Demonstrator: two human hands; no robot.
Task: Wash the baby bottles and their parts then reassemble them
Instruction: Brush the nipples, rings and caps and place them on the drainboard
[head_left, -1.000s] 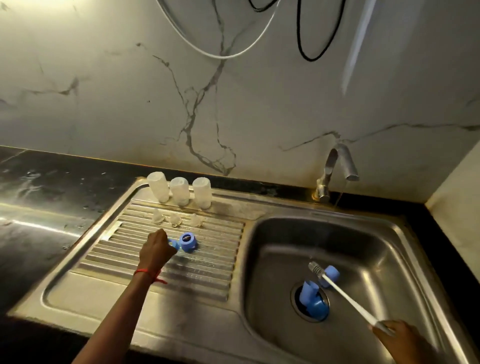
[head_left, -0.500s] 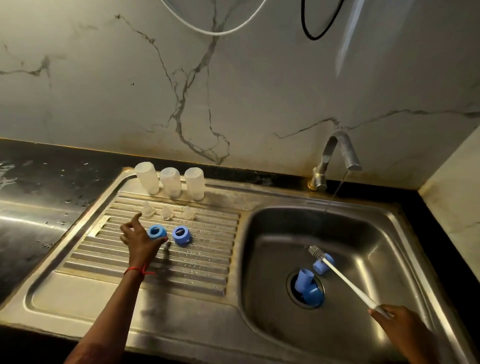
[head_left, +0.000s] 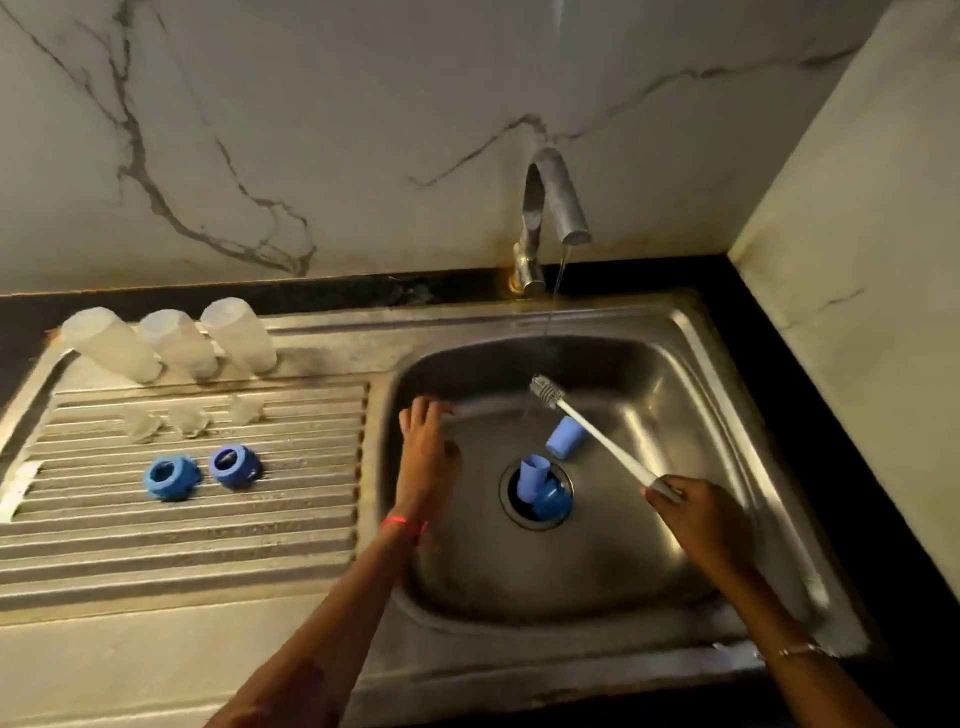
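Observation:
Three clear bottles (head_left: 176, 343) stand upside down at the back of the steel drainboard (head_left: 182, 525). In front of them lie three clear teats (head_left: 188, 419), then two blue collar rings (head_left: 202, 470). Blue caps lie in the sink basin (head_left: 649, 545): one (head_left: 565, 437) beside the drain, one (head_left: 532, 477) upright in the drain with another blue part (head_left: 555, 502). My left hand (head_left: 427, 449) hovers empty over the basin's left side, fingers relaxed. My right hand (head_left: 691, 514) grips the handle of a white bottle brush (head_left: 597, 436), its bristles up near the water stream.
The tap (head_left: 550, 208) at the back runs a thin stream into the basin. Marble wall behind and at right. Black counter (head_left: 21, 322) borders the sink on the left and back.
My left hand let go of the blue ring on the drainboard and moved right into the basin. The brush tip rose toward the water stream. The view shifted right.

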